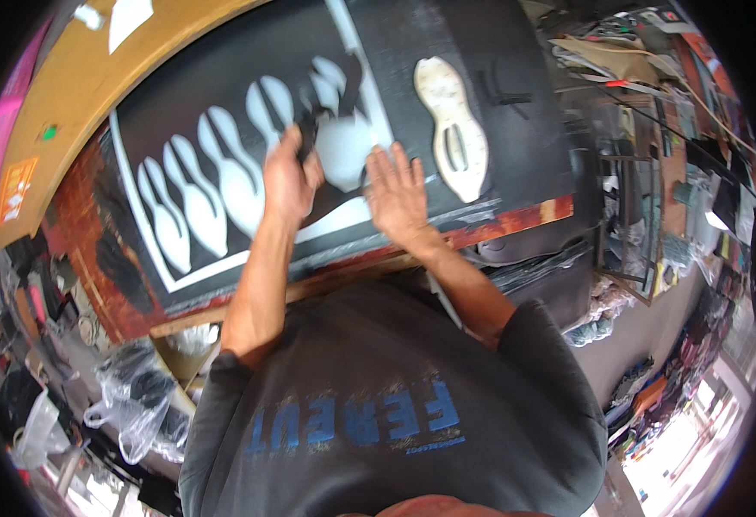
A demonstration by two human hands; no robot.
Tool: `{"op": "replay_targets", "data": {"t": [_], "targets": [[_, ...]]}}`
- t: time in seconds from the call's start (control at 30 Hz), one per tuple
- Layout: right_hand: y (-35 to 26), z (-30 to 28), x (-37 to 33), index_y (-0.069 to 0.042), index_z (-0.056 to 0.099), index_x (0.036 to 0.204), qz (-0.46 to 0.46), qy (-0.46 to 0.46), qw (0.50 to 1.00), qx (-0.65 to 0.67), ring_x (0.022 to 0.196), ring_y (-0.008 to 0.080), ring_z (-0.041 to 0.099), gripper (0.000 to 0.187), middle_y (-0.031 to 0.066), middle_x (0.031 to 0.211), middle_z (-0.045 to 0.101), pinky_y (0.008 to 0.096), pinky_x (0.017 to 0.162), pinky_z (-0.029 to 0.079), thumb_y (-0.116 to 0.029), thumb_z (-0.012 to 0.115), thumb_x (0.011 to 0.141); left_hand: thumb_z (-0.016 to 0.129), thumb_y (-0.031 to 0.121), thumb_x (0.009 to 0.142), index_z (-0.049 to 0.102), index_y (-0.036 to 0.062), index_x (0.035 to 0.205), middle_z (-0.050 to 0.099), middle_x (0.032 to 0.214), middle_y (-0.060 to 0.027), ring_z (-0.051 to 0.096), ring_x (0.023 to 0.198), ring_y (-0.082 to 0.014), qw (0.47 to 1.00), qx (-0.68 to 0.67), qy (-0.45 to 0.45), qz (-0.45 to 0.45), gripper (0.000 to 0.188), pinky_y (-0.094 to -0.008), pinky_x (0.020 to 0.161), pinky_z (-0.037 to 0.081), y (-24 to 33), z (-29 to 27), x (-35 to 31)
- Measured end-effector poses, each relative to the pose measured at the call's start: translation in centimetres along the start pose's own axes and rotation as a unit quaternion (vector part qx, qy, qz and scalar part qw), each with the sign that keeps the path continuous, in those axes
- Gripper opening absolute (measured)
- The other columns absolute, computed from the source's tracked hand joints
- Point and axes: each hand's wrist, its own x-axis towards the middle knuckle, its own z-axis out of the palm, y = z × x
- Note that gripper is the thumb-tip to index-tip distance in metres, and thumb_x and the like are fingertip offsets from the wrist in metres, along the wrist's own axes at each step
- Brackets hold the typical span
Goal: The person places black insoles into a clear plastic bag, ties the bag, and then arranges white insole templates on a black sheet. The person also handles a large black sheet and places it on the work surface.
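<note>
Before me lies a black sheet (167,112) with a white border and a row of white, sole-like shapes (231,168), each with a dark slit. My left hand (292,181) is closed on a thin black piece (309,129), blurred by motion, above the right end of the row. The piece partly covers the shapes behind it. Beside it, my right hand (397,196) rests palm down with fingers stretched out, near a wide white area (345,155). To its right lies a cream sole-shaped template (448,112) with a long slot.
The reddish-brown worn table edge (516,217) runs in front of me. Small dark strips (505,93) lie right of the template. A yellow-brown surface (93,77) curves along the far left. Clear plastic bags (141,396) sit at lower left; a metal rack (628,215) stands at right.
</note>
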Motion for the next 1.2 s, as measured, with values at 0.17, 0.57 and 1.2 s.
{"op": "replay_targets", "data": {"t": [0.17, 0.57, 1.2], "targets": [[0.7, 1.0, -0.4, -0.005, 0.054, 0.154, 0.008, -0.007, 1.0, 0.028, 0.159, 0.0405, 0.029, 0.059, 0.013, 0.168, 0.043, 0.0676, 0.125, 0.024, -0.025, 0.063, 0.099, 0.064, 0.034, 0.11, 0.066, 0.0067, 0.11, 0.066, 0.089, -0.0004, 0.063, 0.072, -0.0094, 0.944, 0.267, -0.16, 0.109, 0.027, -0.0274, 0.065, 0.058, 10.0, -2.0, -0.2], [0.8, 1.4, -0.3, -0.006, 0.049, 0.158, -0.028, 0.024, 0.999, -0.024, 0.159, 0.0431, 0.029, 0.06, 0.0159, 0.167, 0.042, 0.0625, 0.126, 0.025, -0.016, 0.057, 0.099, 0.056, 0.01, 0.106, 0.067, -0.0015, 0.126, 0.073, 0.11, -0.0098, 0.073, 0.1, -0.0198, 0.963, 0.232, 0.128, 0.045, 0.025, -0.0334, 0.085, 0.063, 8.4, -24.7, -9.4], [-9.0, 0.7, 11.5, -0.004, 0.072, 0.099, 0.327, -0.069, 0.743, 0.58, 0.072, 0.0117, 0.069, 0.017, 0.0055, 0.089, 0.074, 0.0247, 0.067, 0.057, -0.019, 0.073, 0.104, 0.086, 0.03, 0.085, 0.06, 0.0028, 0.143, 0.058, 0.129, -0.0128, 0.059, 0.121, -0.0333, 0.673, 0.673, -0.057, 0.302, 0.069, -0.0457, 0.098, 0.056, 2.4, -13.5, -0.8]]}}
